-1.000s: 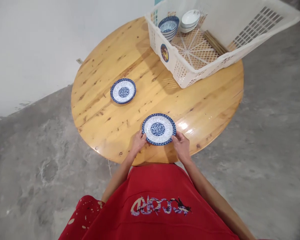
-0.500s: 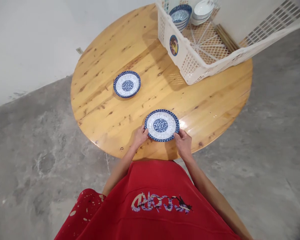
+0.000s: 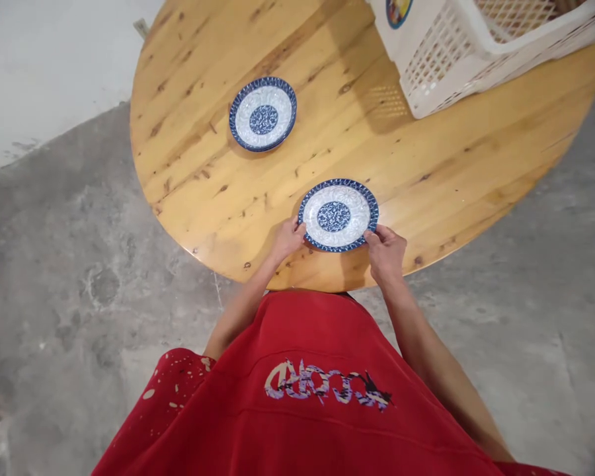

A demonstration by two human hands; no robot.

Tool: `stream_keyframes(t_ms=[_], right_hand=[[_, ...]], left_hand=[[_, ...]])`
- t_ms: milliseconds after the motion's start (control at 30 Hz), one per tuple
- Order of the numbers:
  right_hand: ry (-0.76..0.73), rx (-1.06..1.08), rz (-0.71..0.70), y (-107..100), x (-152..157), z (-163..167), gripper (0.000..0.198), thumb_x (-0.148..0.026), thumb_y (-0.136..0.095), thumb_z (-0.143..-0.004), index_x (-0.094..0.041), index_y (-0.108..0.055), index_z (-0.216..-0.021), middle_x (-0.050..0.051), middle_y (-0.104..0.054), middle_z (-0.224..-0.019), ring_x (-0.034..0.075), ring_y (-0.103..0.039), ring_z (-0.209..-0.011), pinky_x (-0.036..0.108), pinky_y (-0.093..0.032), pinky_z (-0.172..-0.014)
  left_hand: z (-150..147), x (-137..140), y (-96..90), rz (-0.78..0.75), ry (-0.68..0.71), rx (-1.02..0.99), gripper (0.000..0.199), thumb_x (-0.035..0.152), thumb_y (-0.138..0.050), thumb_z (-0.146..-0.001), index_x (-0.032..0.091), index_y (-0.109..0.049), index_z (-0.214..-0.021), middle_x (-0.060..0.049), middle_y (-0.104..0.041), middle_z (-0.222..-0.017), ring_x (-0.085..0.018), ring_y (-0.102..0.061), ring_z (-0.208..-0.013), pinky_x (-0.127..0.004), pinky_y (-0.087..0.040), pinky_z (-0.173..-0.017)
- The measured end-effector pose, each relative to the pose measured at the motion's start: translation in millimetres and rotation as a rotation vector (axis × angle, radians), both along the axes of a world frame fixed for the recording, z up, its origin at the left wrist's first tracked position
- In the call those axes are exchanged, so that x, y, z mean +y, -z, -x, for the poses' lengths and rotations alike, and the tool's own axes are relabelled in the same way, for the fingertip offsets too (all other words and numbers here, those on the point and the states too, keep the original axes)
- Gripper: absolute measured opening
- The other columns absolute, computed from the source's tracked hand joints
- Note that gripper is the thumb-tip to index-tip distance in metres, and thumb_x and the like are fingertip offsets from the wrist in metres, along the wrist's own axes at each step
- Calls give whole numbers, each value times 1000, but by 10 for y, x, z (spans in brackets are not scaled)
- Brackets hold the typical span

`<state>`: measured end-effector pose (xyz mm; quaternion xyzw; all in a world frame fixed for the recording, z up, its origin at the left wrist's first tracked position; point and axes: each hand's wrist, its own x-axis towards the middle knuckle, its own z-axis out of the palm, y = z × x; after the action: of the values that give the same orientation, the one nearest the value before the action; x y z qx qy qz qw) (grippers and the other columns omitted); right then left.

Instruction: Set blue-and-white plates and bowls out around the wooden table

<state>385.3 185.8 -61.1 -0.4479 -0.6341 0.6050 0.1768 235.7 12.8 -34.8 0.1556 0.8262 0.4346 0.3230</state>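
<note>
Near the front edge of the round wooden table (image 3: 188, 158), a blue-and-white patterned plate (image 3: 334, 216) is gripped from both sides. My left hand (image 3: 288, 238) pinches its lower left rim, thumb on top. On the lower right rim, my right hand (image 3: 387, 251) has its thumb over the edge and its fingers partly hidden beneath. Whether the plate's underside touches the wood I cannot tell. Farther back to the left lies another blue-rimmed plate (image 3: 263, 114) with the same pattern, apart from both hands; a second edge shows under it, as of a stack.
A white plastic basket (image 3: 446, 59) with latticed walls stands at the back right of the table, cut off by the frame. A pale wall (image 3: 54, 59) rises at the left. Grey concrete floor (image 3: 79, 264) surrounds the table.
The view has tilted down and closer, so the bowls in the basket have left the frame. Both hands keep hold of the same plate, which shows little movement on the table.
</note>
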Motion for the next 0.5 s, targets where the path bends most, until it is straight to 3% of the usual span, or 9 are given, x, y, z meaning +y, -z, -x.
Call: stream_keyframes(t_ms=[267, 500], right_hand=[[-87, -40, -90, 150, 81, 109, 23, -37, -61, -78, -17, -69, -85, -1, -60, -73, 17, -54, -71, 31, -52, -67], [-116, -47, -114, 84, 92, 221, 25, -38, -61, -79, -16, -70, -87, 0, -61, -72, 17, -54, -71, 31, -51, -67]], left_hand=[[152, 35, 81, 6, -29, -8, 15, 21, -50, -91, 21, -51, -75, 2, -60, -62, -17, -61, -59, -24, -43, -61], [212, 54, 112, 11, -102, 29, 14, 23, -56, -90, 21, -59, -77, -1, -67, -68, -20, -64, -70, -28, -48, -70]])
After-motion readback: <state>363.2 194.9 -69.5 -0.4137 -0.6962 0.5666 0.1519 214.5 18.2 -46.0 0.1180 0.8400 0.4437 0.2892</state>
